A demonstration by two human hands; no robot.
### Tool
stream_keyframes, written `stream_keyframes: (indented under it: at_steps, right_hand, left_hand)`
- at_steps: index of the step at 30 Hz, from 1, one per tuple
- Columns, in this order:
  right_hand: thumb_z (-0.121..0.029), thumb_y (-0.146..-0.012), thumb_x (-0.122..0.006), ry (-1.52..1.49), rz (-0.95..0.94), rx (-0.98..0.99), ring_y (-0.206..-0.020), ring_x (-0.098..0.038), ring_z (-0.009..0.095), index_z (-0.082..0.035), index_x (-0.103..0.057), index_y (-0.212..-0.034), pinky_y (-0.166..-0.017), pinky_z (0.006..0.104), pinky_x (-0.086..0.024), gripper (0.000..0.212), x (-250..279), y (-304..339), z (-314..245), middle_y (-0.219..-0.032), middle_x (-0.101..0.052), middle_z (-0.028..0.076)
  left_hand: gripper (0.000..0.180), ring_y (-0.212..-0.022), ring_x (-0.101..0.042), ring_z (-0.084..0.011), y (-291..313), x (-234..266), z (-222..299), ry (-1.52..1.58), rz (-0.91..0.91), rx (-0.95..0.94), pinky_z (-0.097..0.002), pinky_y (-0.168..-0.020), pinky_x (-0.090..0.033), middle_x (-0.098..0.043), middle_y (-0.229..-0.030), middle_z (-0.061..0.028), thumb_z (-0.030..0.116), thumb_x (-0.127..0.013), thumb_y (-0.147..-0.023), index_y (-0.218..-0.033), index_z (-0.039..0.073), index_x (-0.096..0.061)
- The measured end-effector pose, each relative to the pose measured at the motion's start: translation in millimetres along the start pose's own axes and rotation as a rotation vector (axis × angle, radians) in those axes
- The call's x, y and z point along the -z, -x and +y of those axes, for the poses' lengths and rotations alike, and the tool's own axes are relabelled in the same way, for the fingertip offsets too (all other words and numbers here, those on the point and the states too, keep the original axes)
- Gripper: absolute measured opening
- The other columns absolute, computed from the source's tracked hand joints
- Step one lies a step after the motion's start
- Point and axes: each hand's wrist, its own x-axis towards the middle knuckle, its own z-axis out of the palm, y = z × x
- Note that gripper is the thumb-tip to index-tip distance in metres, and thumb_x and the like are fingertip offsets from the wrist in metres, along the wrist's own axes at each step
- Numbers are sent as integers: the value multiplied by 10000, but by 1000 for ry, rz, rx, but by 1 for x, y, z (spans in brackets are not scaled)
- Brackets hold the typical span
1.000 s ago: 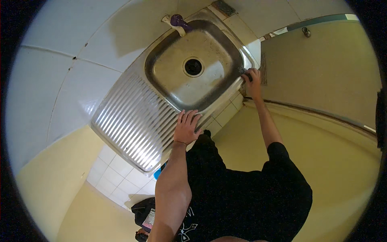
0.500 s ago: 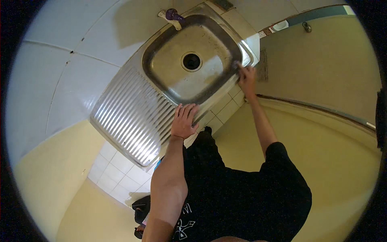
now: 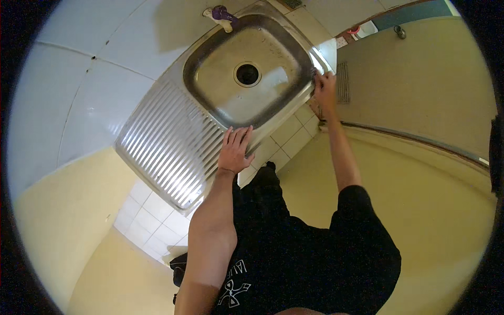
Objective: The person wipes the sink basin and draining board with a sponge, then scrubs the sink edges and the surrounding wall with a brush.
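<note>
A stainless steel sink (image 3: 210, 94) with a round dark drain hole (image 3: 247, 74) lies in front of me. Its ribbed drainboard (image 3: 163, 139) extends to the left. My left hand (image 3: 235, 149) rests on the near rim, between basin and drainboard, with its fingers spread and nothing held. At the right end of the rim, my right hand (image 3: 325, 92) presses down with curled, closed fingertips. A small dark patch shows at those fingertips, but what they hold, if anything, I cannot make out. Inside the basin are wet marks and small specks.
A tap (image 3: 223, 18) with a purple handle and pale spout hangs over the far left basin corner. Pale wall tiles (image 3: 94, 105) rise behind. A door (image 3: 420, 79) with a metal knob (image 3: 400, 32) stands to the right. White tiles (image 3: 289, 139) show below the sink.
My right hand has moved slightly away from me, from the basin's inner right edge up onto the rim's right end. The left hand stays on the near rim; the whole view has shifted a little.
</note>
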Motion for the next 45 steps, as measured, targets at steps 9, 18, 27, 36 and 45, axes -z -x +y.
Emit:
stream_keyframes:
  at_steps: [9,18,27,36,45]
  right_hand:
    - [76,-880,-529,-132,-27,113,-1300,-515,332,-61,-617,-1293,-1151,495,-309,444,-27,59,-59,-1340,-584,168]
    - [49,-876,-490,-242,-430,198,-1350,-438,407,-11,-513,-1360,-1168,552,-262,488,-39,110,-156,-1392,-521,227]
    - [108,-790,-474,99,-480,227,-1151,-589,414,-22,-627,-1227,-1191,475,-278,481,-2,-26,-21,-1180,-631,242]
    - [-96,-821,-497,-28,-1015,474,-997,-623,385,-14,-663,-1063,-1010,478,-450,305,-55,56,-154,-1021,-667,196]
    - [-131,-760,-585,152,-842,548,-945,-644,414,-12,-685,-1054,-911,451,-513,333,-53,5,-48,-921,-687,207]
  left_hand:
    - [1060,-1290,-455,-268,-1,3,3,14,-8,34,-419,-1226,-213,-470,-1357,-118,379,-791,-725,-1548,55,-208]
    - [1114,-1340,-424,-330,1,5,0,13,40,20,-438,-1216,-241,-421,-1439,-200,364,-796,-702,-1543,-4,-164]
    - [1106,-1384,-381,-318,-1,8,0,72,17,19,-431,-1222,-232,-348,-1520,-175,385,-793,-711,-1544,11,-169]
    - [1132,-1452,-292,-312,-6,8,-1,130,-12,4,-435,-1230,-206,-206,-1609,-159,368,-808,-690,-1547,16,-159]
    - [1030,-1455,-296,-282,-2,4,-4,105,-12,-2,-437,-1233,-187,-243,-1611,-105,384,-781,-715,-1553,121,-244]
